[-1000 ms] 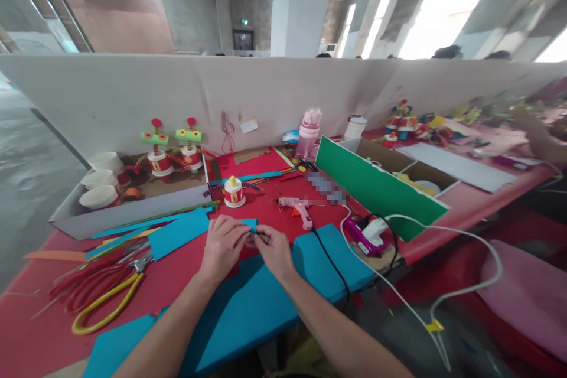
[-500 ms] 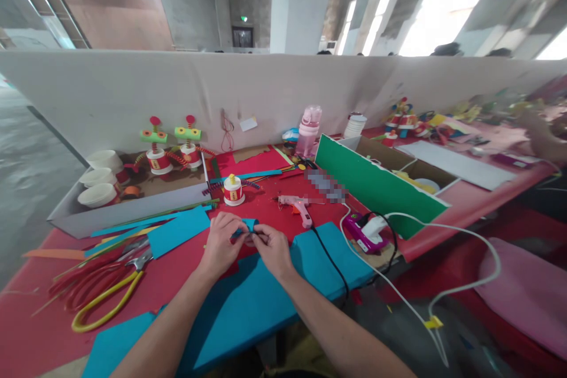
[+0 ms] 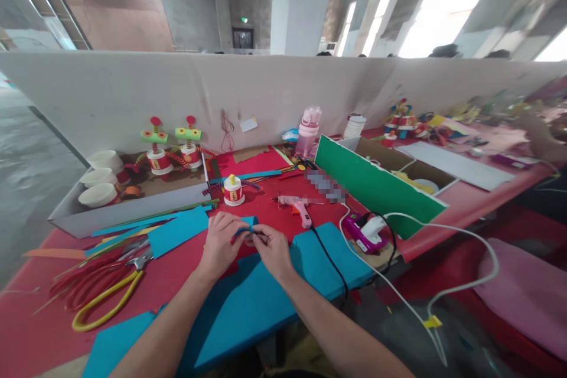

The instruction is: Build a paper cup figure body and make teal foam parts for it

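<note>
Between my two hands is a small curled piece of blue paper (image 3: 250,221). My left hand (image 3: 222,242) pinches its left side, and my right hand (image 3: 271,248) grips the right side, with the fingertips of both hands nearly meeting. The fingers hide much of the piece. Just beyond stands a paper-cup figure (image 3: 233,191) with a red band, a yellow top and dark coiled arms. A pink glue gun (image 3: 299,208) lies to the right of it. Blue sheets (image 3: 239,301) are spread below my forearms.
Scissors with red and yellow handles (image 3: 113,301) lie at left beside blue paper strips (image 3: 179,231). A box (image 3: 133,212) holds cups and two finished-looking figures (image 3: 190,150). At right are a purple power strip (image 3: 365,235), white cables and a green-sided box (image 3: 376,186).
Both hands stay almost in place on the blue paper; the curled piece has turned slightly between the fingers. Nothing else has visibly moved.
</note>
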`<action>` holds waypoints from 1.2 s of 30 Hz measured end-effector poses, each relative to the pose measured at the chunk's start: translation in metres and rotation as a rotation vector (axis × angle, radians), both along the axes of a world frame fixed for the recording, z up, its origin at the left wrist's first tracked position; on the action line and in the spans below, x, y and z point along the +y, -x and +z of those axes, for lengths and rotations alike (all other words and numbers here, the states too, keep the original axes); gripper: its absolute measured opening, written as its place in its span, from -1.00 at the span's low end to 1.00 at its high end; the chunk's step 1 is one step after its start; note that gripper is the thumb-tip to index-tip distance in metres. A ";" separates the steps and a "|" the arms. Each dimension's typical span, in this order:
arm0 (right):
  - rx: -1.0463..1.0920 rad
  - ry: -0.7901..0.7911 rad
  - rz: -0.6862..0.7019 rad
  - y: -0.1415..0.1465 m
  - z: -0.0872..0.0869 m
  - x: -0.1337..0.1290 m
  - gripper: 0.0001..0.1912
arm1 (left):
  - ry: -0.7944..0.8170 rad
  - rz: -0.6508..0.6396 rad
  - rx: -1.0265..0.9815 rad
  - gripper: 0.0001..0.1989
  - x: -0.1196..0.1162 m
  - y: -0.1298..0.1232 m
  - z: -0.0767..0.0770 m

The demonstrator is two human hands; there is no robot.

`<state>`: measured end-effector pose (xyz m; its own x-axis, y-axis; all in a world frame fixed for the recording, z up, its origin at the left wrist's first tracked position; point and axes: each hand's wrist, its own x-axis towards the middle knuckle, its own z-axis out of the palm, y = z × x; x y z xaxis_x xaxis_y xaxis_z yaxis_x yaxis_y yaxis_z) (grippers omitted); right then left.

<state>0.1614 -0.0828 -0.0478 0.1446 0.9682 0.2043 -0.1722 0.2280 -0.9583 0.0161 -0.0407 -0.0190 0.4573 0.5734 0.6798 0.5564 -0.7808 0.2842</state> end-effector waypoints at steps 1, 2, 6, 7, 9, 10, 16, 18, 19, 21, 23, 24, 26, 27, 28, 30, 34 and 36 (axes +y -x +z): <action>0.004 0.000 0.003 0.000 0.000 0.000 -0.84 | -0.010 -0.004 -0.005 -0.95 0.000 0.000 -0.001; 0.008 0.001 0.008 0.000 -0.001 0.000 -0.84 | -0.020 -0.009 -0.009 -0.95 0.000 0.000 -0.001; 0.033 0.023 0.031 0.001 -0.001 0.001 -0.84 | -0.047 -0.025 -0.008 -0.96 0.000 0.000 -0.002; 0.056 0.032 0.044 0.001 0.000 0.000 -0.83 | -0.046 -0.030 -0.005 -0.96 0.000 0.000 -0.001; 0.133 0.077 0.089 0.000 0.004 -0.001 -0.79 | -0.045 -0.045 0.004 -0.93 0.000 0.001 0.000; 0.179 0.119 0.119 -0.001 0.006 -0.002 -0.75 | -0.047 -0.054 0.011 -0.92 0.000 0.001 0.001; 0.201 0.326 0.128 -0.008 0.013 -0.001 -0.63 | -0.083 -0.099 0.067 -0.86 -0.001 0.002 0.003; 0.159 0.286 0.042 -0.010 0.013 0.000 -0.67 | -0.116 -0.066 0.060 -0.90 -0.003 0.002 0.004; 0.161 0.265 -0.002 -0.010 0.013 0.001 -0.70 | -0.133 -0.042 0.048 -0.92 -0.004 0.002 0.004; 0.207 0.246 -0.067 -0.009 0.014 0.002 -0.73 | -0.155 -0.005 0.014 -0.94 -0.006 0.001 0.005; 0.290 0.258 -0.096 -0.008 0.016 0.002 -0.74 | -0.151 0.007 -0.003 -0.96 -0.009 -0.001 0.005; 0.344 0.268 -0.105 -0.007 0.017 0.001 -0.74 | -0.133 0.006 -0.009 -0.96 -0.010 -0.003 0.005; 0.459 0.278 -0.116 -0.004 0.020 0.000 -0.72 | -0.064 -0.017 -0.045 -0.94 -0.012 -0.006 0.003; 0.509 0.277 -0.114 -0.002 0.021 -0.001 -0.72 | -0.009 -0.036 -0.077 -0.93 -0.013 -0.007 0.002; 0.549 0.273 -0.104 0.000 0.023 -0.003 -0.71 | 0.054 -0.052 -0.119 -0.91 -0.013 -0.009 0.001; 0.581 0.267 -0.068 0.004 0.024 -0.005 -0.71 | 0.187 -0.060 -0.216 -0.90 -0.013 -0.011 -0.002; 0.495 0.262 -0.086 0.012 0.021 -0.005 -0.72 | 0.403 0.009 -0.386 -0.90 -0.011 -0.011 -0.005; 0.423 0.252 -0.121 0.014 0.017 -0.003 -0.73 | 0.480 0.027 -0.449 -0.89 -0.010 -0.011 -0.006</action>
<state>0.1471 -0.0854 -0.0309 0.2783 0.9511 -0.1339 -0.5439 0.0411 -0.8382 0.0272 -0.0505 -0.0248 0.1700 0.8679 0.4668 0.3204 -0.4966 0.8067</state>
